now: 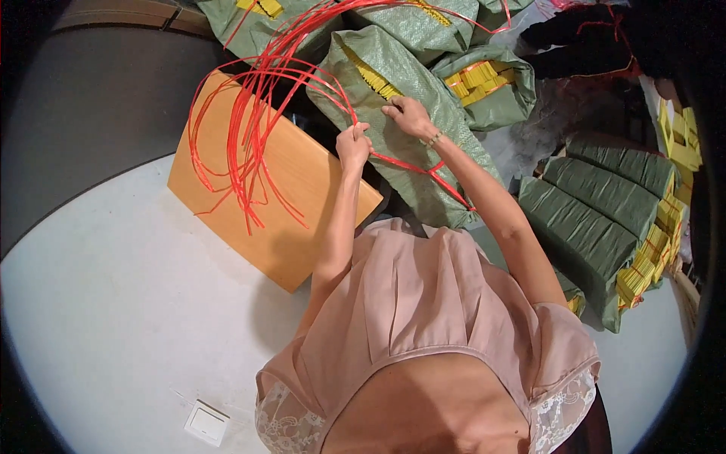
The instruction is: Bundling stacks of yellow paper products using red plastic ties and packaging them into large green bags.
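The left hand (353, 146) is closed tight around a bunch of red plastic straps (253, 113), which fan out in big loops away from it over a wooden board (302, 189). The right hand (408, 115) lies just beside it, pressing on a green woven sack (401, 113) — whether its fingers pinch a strap, I cannot tell. One red strap already runs tied across that sack, below the hands. More sacks past the hands look open, with yellow sticks (476, 79) showing, so much tying seems left. The floor (113, 303) is pale and smooth — green wrapped bundles (597, 204) are stacked off to the right.
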The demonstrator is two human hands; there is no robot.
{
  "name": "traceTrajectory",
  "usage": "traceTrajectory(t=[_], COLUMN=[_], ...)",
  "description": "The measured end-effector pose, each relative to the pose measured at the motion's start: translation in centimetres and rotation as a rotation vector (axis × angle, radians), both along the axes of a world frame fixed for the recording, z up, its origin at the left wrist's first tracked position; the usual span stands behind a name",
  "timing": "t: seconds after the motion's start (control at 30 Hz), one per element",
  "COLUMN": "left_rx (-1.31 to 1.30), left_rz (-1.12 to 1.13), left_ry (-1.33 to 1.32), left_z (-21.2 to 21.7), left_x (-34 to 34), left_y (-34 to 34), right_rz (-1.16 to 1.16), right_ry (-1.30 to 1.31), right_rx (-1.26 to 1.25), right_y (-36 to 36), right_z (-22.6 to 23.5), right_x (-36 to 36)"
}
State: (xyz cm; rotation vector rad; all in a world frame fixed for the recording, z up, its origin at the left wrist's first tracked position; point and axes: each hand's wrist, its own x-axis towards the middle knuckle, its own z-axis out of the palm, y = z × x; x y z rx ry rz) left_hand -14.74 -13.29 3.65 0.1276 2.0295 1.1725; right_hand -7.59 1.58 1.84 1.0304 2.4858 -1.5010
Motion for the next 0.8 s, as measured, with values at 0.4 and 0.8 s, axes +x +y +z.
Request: traceTrajectory(t=[0.4, 0.8], left_rx=[0.114, -0.062], left_rz=[0.096, -0.068], left_ry=[-0.296, -0.135], left_z=[-0.2, 1.0], left_x=[-0.8, -1.0], left_y=[0.1, 1.1], right_rz=[-0.015, 0.018], right_ry=[0.046, 0.047], right_rx=[-0.132, -0.097], right_y=[0.2, 0.6], right_z=[-0.2, -0.4], right_x=[0.3, 0.0])
